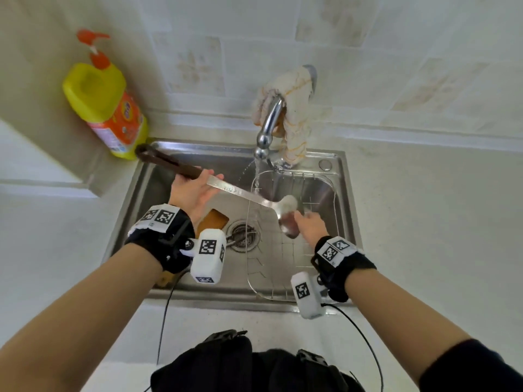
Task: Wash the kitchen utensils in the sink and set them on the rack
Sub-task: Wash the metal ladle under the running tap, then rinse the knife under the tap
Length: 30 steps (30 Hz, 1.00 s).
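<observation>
Water (257, 172) runs from the chrome faucet (268, 123) at the far edge of the steel sink (158, 190), falling just beside the shaft of a long ladle (240, 191). The ladle lies slantwise over the basin, its dark wooden handle reaching to the far left corner and its metal bowl low on the right, above the wire rack (328, 190) that sits inside the right half of the sink. The left hand (195, 190) grasps the ladle where wood meets metal, fingers curled round it. The right hand (310, 224) is at the ladle's bowl, touching it (the fingers are blurred, so whether they clasp it or only rub it I cannot tell). A pale blur sits at the far side of the bowl.

A brown pad (213, 220) lies near the drain (243, 233), partly behind the left wrist. A striped cloth (297, 108) hangs over the faucet's base. A yellow soap bottle (104, 108) with an orange pump stands at the far left corner, against the wall.
</observation>
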Each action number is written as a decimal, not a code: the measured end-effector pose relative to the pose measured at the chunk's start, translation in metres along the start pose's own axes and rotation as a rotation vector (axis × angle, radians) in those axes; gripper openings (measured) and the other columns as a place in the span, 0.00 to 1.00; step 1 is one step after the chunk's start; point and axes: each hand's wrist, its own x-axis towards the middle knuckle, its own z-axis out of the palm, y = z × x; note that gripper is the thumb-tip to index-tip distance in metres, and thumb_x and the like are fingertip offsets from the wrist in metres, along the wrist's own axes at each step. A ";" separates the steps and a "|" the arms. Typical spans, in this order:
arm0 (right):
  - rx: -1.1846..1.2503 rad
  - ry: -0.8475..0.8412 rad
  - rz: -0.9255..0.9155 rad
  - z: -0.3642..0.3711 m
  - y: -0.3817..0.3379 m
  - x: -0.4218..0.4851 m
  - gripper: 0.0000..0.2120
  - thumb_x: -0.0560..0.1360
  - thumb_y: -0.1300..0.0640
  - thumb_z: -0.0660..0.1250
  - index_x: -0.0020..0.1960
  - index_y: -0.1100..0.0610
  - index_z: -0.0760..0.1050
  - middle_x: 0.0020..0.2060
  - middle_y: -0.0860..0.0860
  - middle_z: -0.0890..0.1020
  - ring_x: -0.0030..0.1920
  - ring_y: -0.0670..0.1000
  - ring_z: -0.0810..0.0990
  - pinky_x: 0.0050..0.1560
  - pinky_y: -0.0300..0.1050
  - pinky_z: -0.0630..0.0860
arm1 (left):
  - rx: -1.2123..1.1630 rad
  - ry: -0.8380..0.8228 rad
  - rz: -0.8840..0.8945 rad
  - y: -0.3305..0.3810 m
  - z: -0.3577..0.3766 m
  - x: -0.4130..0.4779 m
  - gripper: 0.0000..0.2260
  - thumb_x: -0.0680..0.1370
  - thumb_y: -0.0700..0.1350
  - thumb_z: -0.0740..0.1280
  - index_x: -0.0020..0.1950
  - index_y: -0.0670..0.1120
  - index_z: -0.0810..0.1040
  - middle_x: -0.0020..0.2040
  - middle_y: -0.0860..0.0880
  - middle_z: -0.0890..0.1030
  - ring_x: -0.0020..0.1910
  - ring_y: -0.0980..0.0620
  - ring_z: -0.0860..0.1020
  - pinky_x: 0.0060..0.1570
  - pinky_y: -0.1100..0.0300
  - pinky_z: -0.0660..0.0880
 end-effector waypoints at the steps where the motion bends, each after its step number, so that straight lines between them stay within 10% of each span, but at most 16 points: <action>1: -0.066 -0.032 -0.020 0.004 -0.003 0.000 0.23 0.80 0.49 0.56 0.65 0.67 0.68 0.57 0.60 0.74 0.58 0.56 0.73 0.58 0.47 0.69 | 0.051 -0.008 0.037 0.000 0.001 0.000 0.06 0.79 0.34 0.61 0.46 0.44 0.69 0.47 0.45 0.77 0.49 0.46 0.80 0.51 0.53 0.79; 4: -0.102 -0.174 -0.144 0.016 -0.015 -0.007 0.13 0.81 0.57 0.54 0.49 0.64 0.73 0.45 0.59 0.77 0.49 0.57 0.76 0.54 0.46 0.71 | 0.213 -0.065 0.152 -0.006 -0.002 -0.001 0.08 0.78 0.33 0.62 0.46 0.46 0.70 0.45 0.46 0.77 0.49 0.45 0.80 0.52 0.52 0.78; 10: 0.507 -0.484 -0.103 0.031 -0.045 -0.029 0.15 0.82 0.60 0.52 0.61 0.68 0.71 0.26 0.51 0.76 0.22 0.43 0.74 0.28 0.32 0.73 | 0.441 -0.340 0.314 -0.007 0.010 -0.016 0.10 0.75 0.29 0.63 0.49 0.44 0.72 0.44 0.45 0.78 0.48 0.45 0.80 0.50 0.60 0.78; 14: 0.399 -0.464 -0.165 0.039 -0.046 -0.039 0.18 0.83 0.54 0.51 0.44 0.61 0.75 0.34 0.55 0.79 0.26 0.44 0.79 0.32 0.36 0.79 | 0.594 -0.554 0.365 -0.011 0.011 -0.026 0.11 0.74 0.28 0.63 0.50 0.43 0.72 0.44 0.45 0.78 0.49 0.44 0.78 0.56 0.53 0.77; 20: 0.399 -0.429 -0.161 0.030 -0.036 -0.039 0.19 0.82 0.51 0.52 0.52 0.64 0.75 0.39 0.57 0.81 0.28 0.46 0.82 0.29 0.37 0.78 | 1.065 -0.808 0.596 -0.020 0.009 -0.031 0.11 0.75 0.38 0.62 0.57 0.41 0.74 0.51 0.44 0.78 0.52 0.46 0.78 0.58 0.47 0.74; 25: 0.436 -0.420 -0.141 0.021 -0.021 -0.042 0.25 0.81 0.46 0.52 0.56 0.67 0.75 0.52 0.69 0.77 0.49 0.62 0.80 0.54 0.51 0.77 | 1.395 -0.980 0.822 -0.036 0.000 -0.035 0.15 0.77 0.38 0.61 0.61 0.52 0.70 0.52 0.47 0.73 0.45 0.53 0.74 0.48 0.57 0.75; 30: 0.407 -0.644 -0.103 0.000 -0.004 -0.057 0.24 0.80 0.43 0.51 0.59 0.59 0.76 0.46 0.55 0.81 0.39 0.47 0.81 0.36 0.38 0.78 | 1.719 -0.857 0.812 -0.055 -0.019 -0.019 0.22 0.75 0.32 0.61 0.62 0.54 0.71 0.53 0.50 0.70 0.46 0.49 0.71 0.51 0.52 0.72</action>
